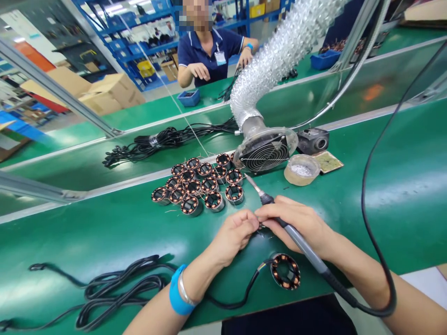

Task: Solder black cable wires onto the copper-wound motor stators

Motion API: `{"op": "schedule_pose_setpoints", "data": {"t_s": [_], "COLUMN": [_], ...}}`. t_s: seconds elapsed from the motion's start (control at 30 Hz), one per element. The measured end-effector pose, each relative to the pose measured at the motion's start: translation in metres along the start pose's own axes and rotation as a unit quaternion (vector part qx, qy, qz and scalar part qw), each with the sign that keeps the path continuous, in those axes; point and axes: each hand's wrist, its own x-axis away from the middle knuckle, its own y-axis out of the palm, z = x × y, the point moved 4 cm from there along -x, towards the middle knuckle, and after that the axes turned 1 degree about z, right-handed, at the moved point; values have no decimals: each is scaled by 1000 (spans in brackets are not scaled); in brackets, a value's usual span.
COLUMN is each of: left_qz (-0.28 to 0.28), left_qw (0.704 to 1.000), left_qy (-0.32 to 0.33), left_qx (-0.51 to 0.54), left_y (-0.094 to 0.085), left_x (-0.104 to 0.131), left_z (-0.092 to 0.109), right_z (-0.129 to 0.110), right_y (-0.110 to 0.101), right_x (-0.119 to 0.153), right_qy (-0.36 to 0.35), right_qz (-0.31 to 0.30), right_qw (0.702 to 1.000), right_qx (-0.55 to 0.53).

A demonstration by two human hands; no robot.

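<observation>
My right hand [302, 223] is closed around a soldering iron [302, 242], its tip pointing up and left toward the coils. My left hand [235, 232] is pinched shut, its fingertips meeting those of my right hand. Whatever lies between them is too small to make out; thin wire ends show just below. Nearer me lies a single motor stator [285, 271] with copper windings, joined to a black cable [240, 304] that passes under my left forearm. Several more stators [190, 204] stand grouped beyond my hands on the green bench.
A fume extractor fan [267, 156] with a silver duct [251, 86] stands behind the stators. Right of it are a round tub [302, 170], a sponge tray [328, 162] and a black holder [314, 140]. Coiled cable [122, 284] lies at left, bundled cables [157, 142] behind. A co-worker [209, 56] sits opposite.
</observation>
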Motion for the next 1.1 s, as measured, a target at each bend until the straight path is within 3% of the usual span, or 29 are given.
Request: {"op": "schedule_pose_setpoints", "data": {"t_s": [0.17,0.47,1.1], "left_qz": [80,109,114], "left_qw": [995,989,981], "left_qy": [40,56,81], "left_qx": [-40,-79,-133], "left_y": [-1,-2,-2], "left_x": [0,-10,-8], "left_z": [4,0,1], "right_z": [1,-2,5], "right_y": [-17,-36,-30], "right_x": [12,38,37], "right_qy": [59,112,163], "right_qz": [109,224,202], "right_qw": [992,967,963], "right_qx": [6,-37,-66]}}
